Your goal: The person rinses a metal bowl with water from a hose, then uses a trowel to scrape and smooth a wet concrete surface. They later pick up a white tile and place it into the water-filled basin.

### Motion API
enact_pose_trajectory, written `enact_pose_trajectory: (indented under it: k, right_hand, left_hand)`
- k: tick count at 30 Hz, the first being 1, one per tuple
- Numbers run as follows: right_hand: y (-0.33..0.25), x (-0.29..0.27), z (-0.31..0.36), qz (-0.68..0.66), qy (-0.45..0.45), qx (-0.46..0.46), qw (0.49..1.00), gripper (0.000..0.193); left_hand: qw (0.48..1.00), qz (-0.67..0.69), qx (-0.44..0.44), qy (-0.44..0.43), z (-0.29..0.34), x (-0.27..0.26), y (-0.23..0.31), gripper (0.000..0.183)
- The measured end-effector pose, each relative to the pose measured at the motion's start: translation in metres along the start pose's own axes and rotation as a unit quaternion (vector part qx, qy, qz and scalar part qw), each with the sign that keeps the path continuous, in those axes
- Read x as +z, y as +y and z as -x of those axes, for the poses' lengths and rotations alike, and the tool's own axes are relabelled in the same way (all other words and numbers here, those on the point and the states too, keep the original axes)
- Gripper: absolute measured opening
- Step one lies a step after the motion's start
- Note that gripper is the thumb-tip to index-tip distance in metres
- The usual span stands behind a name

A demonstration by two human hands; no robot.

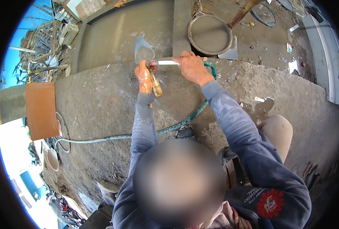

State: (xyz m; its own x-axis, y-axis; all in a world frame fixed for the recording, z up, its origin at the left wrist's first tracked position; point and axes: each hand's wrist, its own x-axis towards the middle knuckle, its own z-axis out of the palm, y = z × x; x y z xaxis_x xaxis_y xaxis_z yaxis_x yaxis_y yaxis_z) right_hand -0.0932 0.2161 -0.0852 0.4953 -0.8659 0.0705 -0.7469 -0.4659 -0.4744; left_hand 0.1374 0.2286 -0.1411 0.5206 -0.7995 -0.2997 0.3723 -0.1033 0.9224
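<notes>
My left hand (143, 78) is wet and closed around a pointed trowel (143, 47) near its neck. The metal blade points away from me, and its wooden handle (156, 87) sticks out beside my wrist. My right hand (193, 68) grips a green hose (184, 121) close to a white pipe piece (167, 62) at its end. That white end points left, at the trowel's neck and my left fingers. Whether water is running from it is hard to make out. The hose curves back under my right forearm and off to the left.
Beyond my hands lies a shallow rectangular basin (80, 47) with a wet grey surface. A round bucket (192, 40) of grey liquid stands to its right. A brown board (40, 110) and a pale bowl (52, 159) are at the left. Scrap wood is piled at the far left.
</notes>
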Motion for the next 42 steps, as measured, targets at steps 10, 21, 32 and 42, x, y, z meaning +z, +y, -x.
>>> enact_pose_trajectory:
  k: [10, 21, 32, 42]
  right_hand:
    - [0.000, 0.008, 0.001, -0.018, 0.031, -0.026, 0.999, 0.032]
    - [-0.005, 0.011, -0.031, -0.029, 0.045, -0.021, 0.998, 0.024]
    - [-0.022, 0.005, -0.020, -0.045, -0.018, -0.019, 0.999, 0.022]
    - [0.012, -0.005, -0.019, -0.071, -0.005, 0.049, 0.996, 0.026]
  left_hand:
    - [0.998, -0.014, -0.061, -0.027, -0.006, 0.004, -0.012, 0.035]
    - [0.995, -0.005, -0.096, 0.026, -0.021, 0.003, -0.019, 0.025]
    - [0.994, -0.069, -0.078, 0.014, -0.045, -0.017, -0.019, 0.041]
    - [0.712, -0.694, 0.059, -0.091, 0.026, -0.021, -0.039, 0.070]
